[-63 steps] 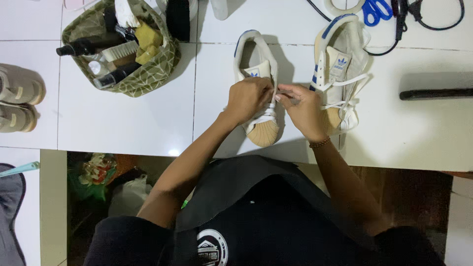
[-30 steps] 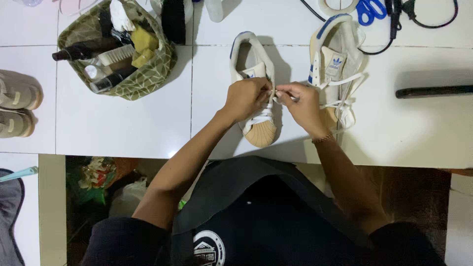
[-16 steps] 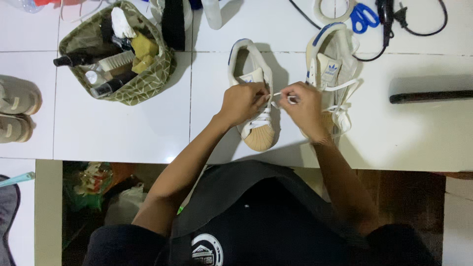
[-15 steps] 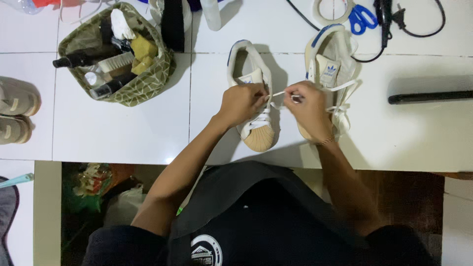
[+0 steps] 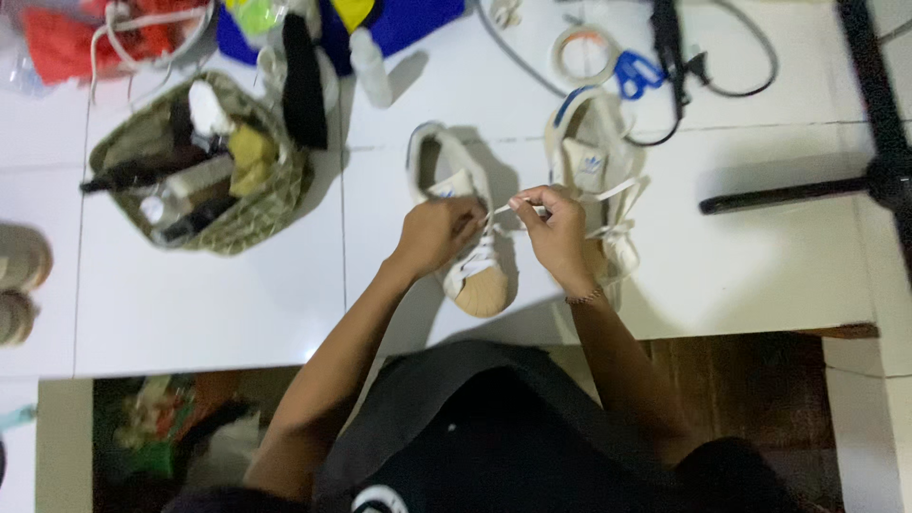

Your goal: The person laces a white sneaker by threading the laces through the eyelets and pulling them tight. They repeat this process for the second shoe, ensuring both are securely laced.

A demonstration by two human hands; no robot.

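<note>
Two cream sneakers lie on a white tiled counter [image 5: 218, 313]. The left sneaker [image 5: 467, 256] has a tan toe cap pointing toward me. My left hand [image 5: 432, 233] rests on its laces, fingers closed around one lace strand. My right hand [image 5: 556, 228] pinches the white lace [image 5: 502, 211] stretched between both hands above the shoe's tongue. The right sneaker [image 5: 600, 180] lies just behind my right hand, its loose laces trailing over its side.
A woven basket [image 5: 204, 166] of bottles and brushes sits at the left. Tape roll [image 5: 581, 52], blue-handled scissors [image 5: 638, 71] and black cables [image 5: 684, 66] lie at the back. A black tripod leg [image 5: 788, 195] crosses the right. Another pair of shoes [image 5: 19, 280] is at the far left edge.
Both hands stayed on the left sneaker; my right hand drew the lace up and to the right. The camera view shifted, so more of the back of the counter shows.
</note>
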